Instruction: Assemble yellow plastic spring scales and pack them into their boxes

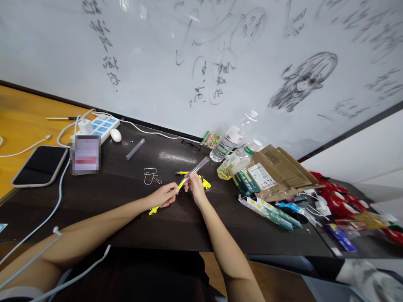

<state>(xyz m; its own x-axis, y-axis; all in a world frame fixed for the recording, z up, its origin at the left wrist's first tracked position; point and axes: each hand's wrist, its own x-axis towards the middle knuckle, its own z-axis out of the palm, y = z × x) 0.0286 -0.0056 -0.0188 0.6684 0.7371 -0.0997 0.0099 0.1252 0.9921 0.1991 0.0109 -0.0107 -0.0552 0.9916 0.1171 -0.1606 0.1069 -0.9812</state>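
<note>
My left hand (165, 195) is closed around a slim yellow stick-like tool (180, 183). Its front end sticks out at the mouth of a clear plastic tube (199, 166); whether it reaches inside, I cannot tell. My right hand (195, 188) pinches that tube near its lower end, tilted up and to the right. Just below my left hand lies a yellow piece (153, 210), which may be the tool's other end. Behind my right hand are more small yellow parts (206, 183). A bent wire piece (150, 176) rests to the left of my hands.
A second clear tube (135, 149) lies farther back. Left are a phone (40, 166), a power strip (105, 126), a white mouse (116, 135) and loose cables. Right stand a water bottle (225, 144), a bottle of yellow liquid (227, 170), cardboard packaging (280, 167) and an opened box (270, 213).
</note>
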